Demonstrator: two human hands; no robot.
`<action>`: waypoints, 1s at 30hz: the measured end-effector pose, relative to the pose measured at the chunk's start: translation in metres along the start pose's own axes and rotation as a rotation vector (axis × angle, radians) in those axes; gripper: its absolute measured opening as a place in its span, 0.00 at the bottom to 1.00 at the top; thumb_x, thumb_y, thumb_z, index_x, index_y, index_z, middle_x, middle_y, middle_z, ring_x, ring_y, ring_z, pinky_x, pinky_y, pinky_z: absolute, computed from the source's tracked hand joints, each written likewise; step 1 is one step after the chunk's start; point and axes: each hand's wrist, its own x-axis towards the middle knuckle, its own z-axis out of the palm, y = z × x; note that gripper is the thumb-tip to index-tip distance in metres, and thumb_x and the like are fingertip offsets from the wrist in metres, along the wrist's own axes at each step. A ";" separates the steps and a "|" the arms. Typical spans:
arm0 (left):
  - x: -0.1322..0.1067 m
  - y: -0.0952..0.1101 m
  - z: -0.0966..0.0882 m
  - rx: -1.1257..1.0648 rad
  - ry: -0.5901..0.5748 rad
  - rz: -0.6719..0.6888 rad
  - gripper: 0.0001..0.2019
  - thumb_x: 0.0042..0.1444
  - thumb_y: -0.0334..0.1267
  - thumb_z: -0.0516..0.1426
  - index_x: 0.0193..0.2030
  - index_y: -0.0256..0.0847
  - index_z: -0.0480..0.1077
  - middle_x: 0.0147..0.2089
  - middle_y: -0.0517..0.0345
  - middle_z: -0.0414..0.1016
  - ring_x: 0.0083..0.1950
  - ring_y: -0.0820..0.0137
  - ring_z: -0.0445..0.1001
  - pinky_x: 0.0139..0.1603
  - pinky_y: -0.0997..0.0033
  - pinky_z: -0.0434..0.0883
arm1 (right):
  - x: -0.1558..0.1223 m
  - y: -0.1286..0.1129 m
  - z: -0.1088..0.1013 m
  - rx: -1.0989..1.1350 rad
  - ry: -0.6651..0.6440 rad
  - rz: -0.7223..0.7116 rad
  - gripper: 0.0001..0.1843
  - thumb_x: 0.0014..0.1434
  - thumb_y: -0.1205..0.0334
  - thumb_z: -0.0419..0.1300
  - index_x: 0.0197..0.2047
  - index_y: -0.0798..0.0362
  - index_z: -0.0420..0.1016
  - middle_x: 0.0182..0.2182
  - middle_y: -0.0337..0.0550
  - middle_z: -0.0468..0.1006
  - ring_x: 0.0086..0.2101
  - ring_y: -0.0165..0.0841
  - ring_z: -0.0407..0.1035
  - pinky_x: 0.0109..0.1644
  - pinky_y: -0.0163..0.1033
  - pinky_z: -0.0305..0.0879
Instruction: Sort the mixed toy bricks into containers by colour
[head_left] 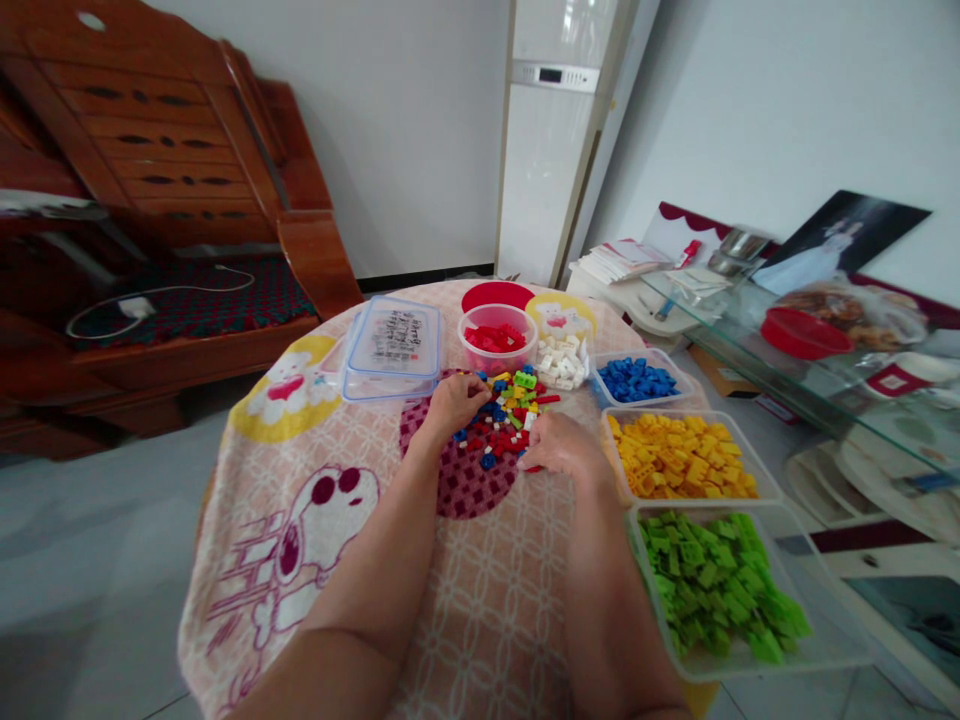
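Observation:
A loose pile of mixed toy building bricks (512, 398), in red, blue, yellow, green and white, lies on the cloth between my hands. At the pile's left edge is my left hand (453, 404), its fingertips drawn together over the bricks. Whatever they pinch is too small to make out. My right hand (556, 444) rests at the right edge with curled fingers. A red brick (532, 467) shows by its thumb, and I cannot tell if it is gripped. The fingers hide part of the pile.
Sorted bricks surround the pile: a round tub (497, 362) of red, a heap of white bricks (562, 362), and clear trays of blue (679, 396), yellow (766, 480) and green (814, 600). A blue-rimmed lidded box (394, 345) stands left. A glass shelf (750, 345) adjoins the round table.

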 end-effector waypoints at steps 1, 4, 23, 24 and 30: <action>0.000 0.000 0.000 0.000 0.002 0.001 0.10 0.55 0.37 0.58 0.34 0.38 0.82 0.32 0.54 0.82 0.32 0.68 0.74 0.36 0.71 0.65 | 0.001 -0.002 0.001 -0.043 0.008 0.002 0.14 0.41 0.69 0.72 0.15 0.51 0.71 0.13 0.38 0.69 0.22 0.33 0.69 0.27 0.36 0.53; 0.000 -0.001 0.000 -0.005 0.005 0.013 0.10 0.55 0.37 0.58 0.34 0.39 0.82 0.32 0.54 0.82 0.32 0.68 0.74 0.36 0.71 0.65 | 0.004 -0.002 0.005 -0.083 0.040 -0.024 0.11 0.43 0.72 0.68 0.17 0.51 0.73 0.18 0.42 0.75 0.25 0.34 0.70 0.28 0.36 0.53; 0.000 0.000 0.000 -0.021 0.009 0.001 0.10 0.55 0.38 0.59 0.33 0.39 0.82 0.31 0.55 0.82 0.32 0.68 0.74 0.35 0.71 0.65 | 0.036 0.030 0.015 1.110 0.681 0.135 0.15 0.49 0.50 0.65 0.34 0.52 0.75 0.22 0.39 0.79 0.24 0.37 0.75 0.26 0.38 0.70; 0.000 -0.001 0.000 -0.020 0.011 0.003 0.10 0.55 0.38 0.59 0.33 0.39 0.82 0.31 0.55 0.82 0.32 0.68 0.74 0.35 0.71 0.65 | 0.036 0.031 0.013 1.227 0.746 0.158 0.15 0.48 0.50 0.65 0.34 0.52 0.73 0.22 0.38 0.78 0.23 0.36 0.75 0.25 0.37 0.71; 0.000 -0.002 0.001 -0.014 0.007 0.021 0.10 0.55 0.38 0.58 0.33 0.39 0.82 0.32 0.55 0.82 0.32 0.68 0.74 0.35 0.72 0.65 | 0.031 0.043 0.006 1.709 0.955 0.157 0.18 0.54 0.48 0.64 0.38 0.54 0.71 0.25 0.40 0.80 0.28 0.32 0.78 0.36 0.39 0.78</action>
